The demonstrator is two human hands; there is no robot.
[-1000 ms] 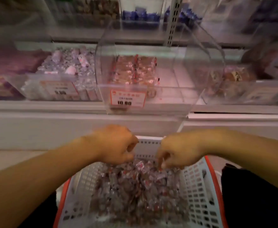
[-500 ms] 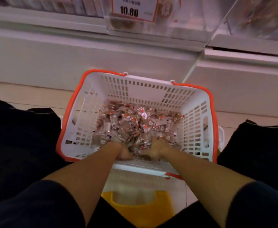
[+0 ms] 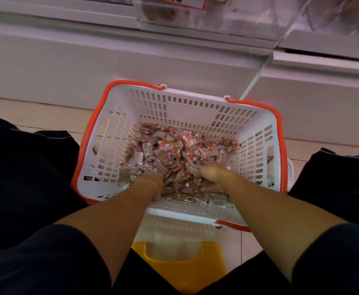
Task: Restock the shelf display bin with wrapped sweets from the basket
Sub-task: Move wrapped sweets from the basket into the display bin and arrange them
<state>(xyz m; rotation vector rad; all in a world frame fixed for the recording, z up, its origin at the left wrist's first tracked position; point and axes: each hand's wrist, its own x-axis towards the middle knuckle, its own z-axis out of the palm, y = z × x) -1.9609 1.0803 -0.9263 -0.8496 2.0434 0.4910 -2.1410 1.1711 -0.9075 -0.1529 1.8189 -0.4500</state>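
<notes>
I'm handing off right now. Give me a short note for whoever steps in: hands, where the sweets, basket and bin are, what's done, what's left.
Left hand: dug into the wrapped sweets at the near side of the basket; fingers buried, so its grip cannot be confirmed.
Right hand: also in the pile, fingers curled around a handful.
Basket: on the floor between the knees, in front of the shelf base, holding a large pile of sweets.
Display bin: above, at the top edge of view, mostly out of frame.
Done: both hands in the pile, scooping.
Left: lift the handfuls, drop them into the bin, repeat while sweets remain in the basket.
</notes>
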